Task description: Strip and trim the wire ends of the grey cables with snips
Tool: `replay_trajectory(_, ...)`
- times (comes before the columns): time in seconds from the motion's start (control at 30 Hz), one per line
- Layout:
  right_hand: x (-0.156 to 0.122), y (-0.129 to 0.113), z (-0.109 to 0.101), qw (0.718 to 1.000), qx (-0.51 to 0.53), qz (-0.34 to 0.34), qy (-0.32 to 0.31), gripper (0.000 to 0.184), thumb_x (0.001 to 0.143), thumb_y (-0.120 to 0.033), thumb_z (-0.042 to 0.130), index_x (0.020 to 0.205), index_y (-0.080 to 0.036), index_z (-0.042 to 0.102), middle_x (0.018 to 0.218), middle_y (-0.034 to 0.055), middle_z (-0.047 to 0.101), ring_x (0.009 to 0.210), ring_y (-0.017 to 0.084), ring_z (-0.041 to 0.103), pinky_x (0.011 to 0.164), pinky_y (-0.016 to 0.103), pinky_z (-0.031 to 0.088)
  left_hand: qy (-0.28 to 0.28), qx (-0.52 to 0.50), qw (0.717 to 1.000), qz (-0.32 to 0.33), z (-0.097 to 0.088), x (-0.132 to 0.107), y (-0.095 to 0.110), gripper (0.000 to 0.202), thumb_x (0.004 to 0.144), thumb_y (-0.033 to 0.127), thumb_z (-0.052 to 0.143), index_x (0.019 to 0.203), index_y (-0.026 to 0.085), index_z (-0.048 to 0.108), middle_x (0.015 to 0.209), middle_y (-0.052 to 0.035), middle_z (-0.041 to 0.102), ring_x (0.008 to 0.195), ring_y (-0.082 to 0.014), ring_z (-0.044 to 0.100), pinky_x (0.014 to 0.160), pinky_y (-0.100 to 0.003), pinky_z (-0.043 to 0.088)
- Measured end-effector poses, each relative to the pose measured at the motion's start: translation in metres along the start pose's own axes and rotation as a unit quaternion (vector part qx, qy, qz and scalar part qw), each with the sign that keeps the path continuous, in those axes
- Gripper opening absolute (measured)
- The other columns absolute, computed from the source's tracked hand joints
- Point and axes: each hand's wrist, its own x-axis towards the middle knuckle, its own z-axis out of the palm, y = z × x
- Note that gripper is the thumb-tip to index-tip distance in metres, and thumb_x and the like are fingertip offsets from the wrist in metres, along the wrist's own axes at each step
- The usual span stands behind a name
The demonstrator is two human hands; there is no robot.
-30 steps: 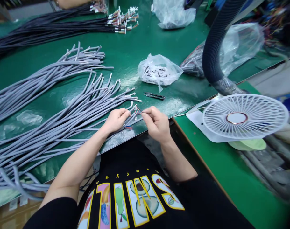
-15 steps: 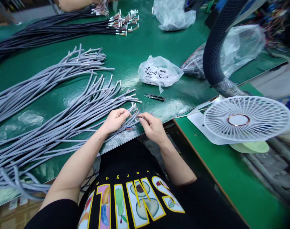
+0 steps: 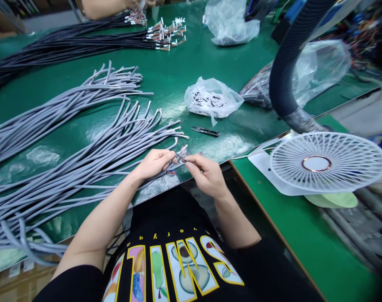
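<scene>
My left hand (image 3: 155, 163) is closed, thumb against forefinger, at the near edge of the green table. A thin dark wire (image 3: 180, 157) runs from its fingertips to my right hand (image 3: 207, 173), which pinches the other end. Just beyond the fingertips, coloured wire ends (image 3: 185, 149) stick out of stripped cable; my fingers partly cover them. Grey cables (image 3: 115, 144) lie in a bundle under and left of my left hand, their cut ends pointing right. Black-handled thread snips (image 3: 206, 131) rest on the table beyond my right hand.
A clear bag of small white and black pieces (image 3: 212, 98) sits behind the snips. A white round fan (image 3: 327, 161) and a ribbed black hose (image 3: 283, 71) stand at right. Black cables with white connectors (image 3: 115, 41) lie at the back, near another person's arm (image 3: 104, 8).
The camera view has tilted slightly, so the table's things appear a little lower. My hands stay close together with the thin wire between them; the right one has shifted slightly right.
</scene>
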Motion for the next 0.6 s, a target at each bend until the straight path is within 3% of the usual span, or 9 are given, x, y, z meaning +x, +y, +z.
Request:
replay_trajectory(0.17,-0.012,-0.012,-0.015,0.999,-0.007,-0.027,-0.022,0.017,0.091,-0.022,0.051,0.095,-0.019,0.067,0.078,0.0019,0.070,0.062,0.012,0.061,0.061,0.023,0.047,0.098,0.082,0.991,0.048,0.002,0.002,-0.004,0.039,0.089,0.044,0.047,0.072,0.013,0.063,0.049,0.0050,0.041,0.048,-0.0079,0.035,0.051,-0.022,0.029)
replay_trajectory(0.3,-0.009,-0.015,-0.016,0.998,-0.050,-0.020,-0.013,0.018,0.092,-0.021,0.048,0.096,-0.019,0.066,0.086,0.0036,0.071,0.073,0.014,0.066,0.068,0.024,0.049,0.157,0.148,0.971,0.098,0.005,0.002,-0.009,0.034,0.090,0.039,0.047,0.074,0.015,0.066,0.056,0.0027,0.054,0.054,-0.0100,0.048,0.056,-0.023,0.035)
replay_trajectory(0.43,-0.004,-0.012,-0.014,0.994,-0.110,0.023,-0.004,0.018,0.093,-0.023,0.047,0.093,-0.019,0.064,0.084,0.0040,0.070,0.071,0.014,0.065,0.066,0.024,0.047,0.188,0.209,0.948,0.148,0.007,0.000,-0.010,0.029,0.090,0.035,0.050,0.083,0.016,0.070,0.075,-0.0014,0.071,0.069,-0.0134,0.062,0.067,-0.023,0.042)
replay_trajectory(0.6,-0.003,-0.011,-0.013,0.990,-0.125,0.060,-0.011,0.018,0.094,-0.024,0.046,0.091,-0.020,0.063,0.082,0.0038,0.070,0.069,0.015,0.064,0.063,0.024,0.045,0.207,0.266,0.923,0.187,0.010,-0.001,-0.012,0.025,0.091,0.033,0.053,0.085,0.018,0.072,0.080,-0.0025,0.074,0.072,-0.0143,0.066,0.068,-0.024,0.044)
